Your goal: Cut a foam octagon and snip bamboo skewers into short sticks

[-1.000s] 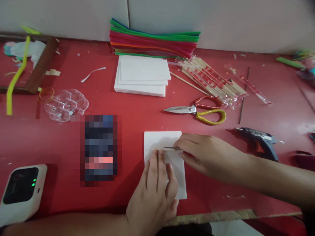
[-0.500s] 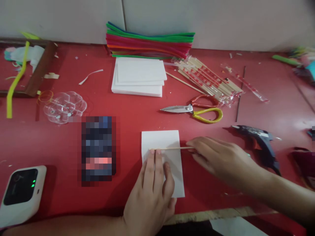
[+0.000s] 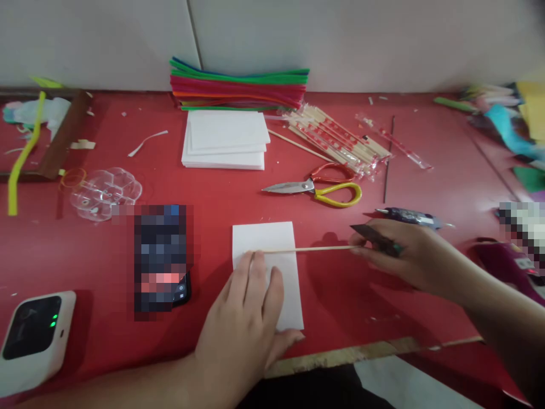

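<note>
A white rectangular sheet or card lies on the red table in front of me. Across its upper part runs a thin wooden stick, sticking out past the right edge. My left hand is open, its outstretched fingertips pressing the stick's left end onto the card. My right hand is closed around a dark knife-like tool with a pointed tip facing left and a bit of green near its grip. The right fingertips are at the stick's right end; whether they touch it is unclear.
Scissors, stacked white cards, pipe cleaners and wrapped chopsticks lie beyond. A glue gun is behind my right hand. On the left are a blurred phone, a white device and a clear flower-shaped box.
My right hand has shifted right along the stick, and the dark tool now shows in its grip. The left hand keeps pressing the stick. The camera view has shifted slightly.
</note>
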`<state>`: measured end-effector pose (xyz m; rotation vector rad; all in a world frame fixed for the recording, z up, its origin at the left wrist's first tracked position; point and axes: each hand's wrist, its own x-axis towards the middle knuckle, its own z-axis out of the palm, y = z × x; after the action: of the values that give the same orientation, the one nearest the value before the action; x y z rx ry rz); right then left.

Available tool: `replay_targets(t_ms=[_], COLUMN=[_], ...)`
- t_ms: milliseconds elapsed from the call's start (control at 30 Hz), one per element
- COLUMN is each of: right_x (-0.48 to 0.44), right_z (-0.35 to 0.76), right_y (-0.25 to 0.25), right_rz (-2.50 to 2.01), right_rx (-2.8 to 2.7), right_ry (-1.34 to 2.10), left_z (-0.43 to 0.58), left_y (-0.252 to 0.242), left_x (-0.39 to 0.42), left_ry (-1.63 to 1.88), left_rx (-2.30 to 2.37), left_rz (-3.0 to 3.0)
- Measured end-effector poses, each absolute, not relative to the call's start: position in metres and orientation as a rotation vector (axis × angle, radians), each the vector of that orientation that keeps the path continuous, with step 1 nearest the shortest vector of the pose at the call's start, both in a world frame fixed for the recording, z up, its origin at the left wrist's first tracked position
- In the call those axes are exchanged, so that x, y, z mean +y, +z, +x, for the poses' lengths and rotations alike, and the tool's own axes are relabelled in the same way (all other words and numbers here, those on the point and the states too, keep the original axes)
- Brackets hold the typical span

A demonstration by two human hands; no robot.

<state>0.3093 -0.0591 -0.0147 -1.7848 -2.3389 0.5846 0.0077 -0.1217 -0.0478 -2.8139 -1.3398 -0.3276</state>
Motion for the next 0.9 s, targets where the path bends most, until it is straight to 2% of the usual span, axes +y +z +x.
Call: replay_targets(t_ms=[100, 300, 467, 700, 900], right_x=[-0.064, -0.076, -0.080, -0.070, -0.062], right_z=[0.306, 0.278, 0.263, 0.266, 0.254], right_y=[-0.006, -0.009, -0.022, -0.026, -0.024], right_rz=[-1.806, -1.805, -1.715, -1.705, -1.535], right_rx=[-2.246, -2.198, -2.312, -2.550, -2.580], right_ry=[0.710, 0.709, 0.591, 0.476, 0.659], left_z=[0.001, -0.006, -0.010, -0.010, -0.001], left_y=[-0.044, -0.044, -0.047, -0.056, -0.057], left_x=[-0.114, -0.135, -0.154, -0.153, -0.149], left_ry=[-0.355, -0.276, -0.242, -0.299, -0.365], left_rx=[-1.300, -1.310, -1.391, -1.269, -1.217], left_rz=[-2.779, -2.804, -2.792, -2.832, -2.826])
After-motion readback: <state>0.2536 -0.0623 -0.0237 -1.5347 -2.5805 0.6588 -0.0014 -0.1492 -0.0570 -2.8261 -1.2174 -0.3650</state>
